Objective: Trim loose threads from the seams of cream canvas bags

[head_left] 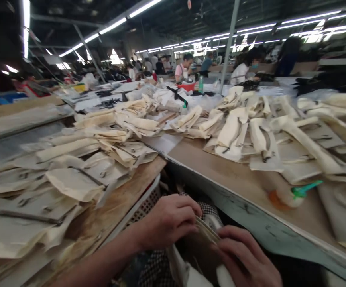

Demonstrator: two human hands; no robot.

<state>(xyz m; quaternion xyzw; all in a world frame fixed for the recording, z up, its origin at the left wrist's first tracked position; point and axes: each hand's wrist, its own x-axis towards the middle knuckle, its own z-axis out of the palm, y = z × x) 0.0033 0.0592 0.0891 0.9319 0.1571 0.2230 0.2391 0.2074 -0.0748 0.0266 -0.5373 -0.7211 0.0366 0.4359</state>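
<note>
In the head view, a layered cream-and-brown workpiece (201, 249) is held low in the foreground, above the person's lap, near the gap between two worktables. Its upper edge is grasped by the left hand (170, 219), with the fingers curled over it. The opposite side is grasped by the right hand (247, 255), with the fingers bent over the edge; the position of the right thumb cannot be determined. A checked garment (156, 267) is seen beneath the left forearm.

A perforated basket (144, 203) is located beside the left table (113, 207), partly covered by the left hand and forearm. Cream pieces with dark strips (77, 183) are spread in overlapping layers on that table. On the right table (187, 155), further cream pieces (235, 127) are heaped, and a container with a green top (288, 197) is placed near the front edge. In the background, a red basin (186, 86) is positioned in front of a co-worker in pink (179, 71).
</note>
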